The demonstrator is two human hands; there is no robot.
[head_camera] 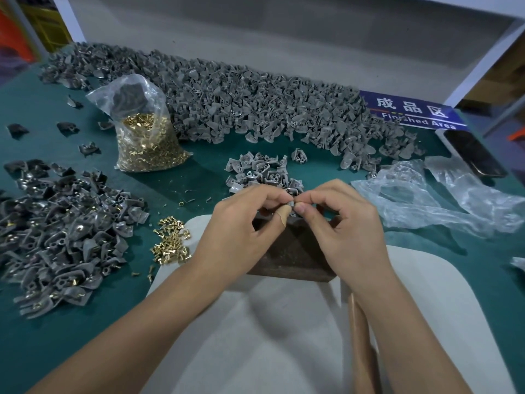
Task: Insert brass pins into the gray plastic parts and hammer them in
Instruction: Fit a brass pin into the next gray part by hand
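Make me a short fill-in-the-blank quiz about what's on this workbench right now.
1. The loose brass pins lie beside the person's ____ hand.
2. Both hands pinch one small gray part above a dark ____.
3. The clear bag standing on the green table holds brass ____.

Missing words: left; block; pins

Both hands, left hand (pixel 244 220) and right hand (pixel 345 220), pinch one gray plastic part (pixel 290 207) above a dark wooden block (pixel 292 257) on the green table (pixel 199 172).
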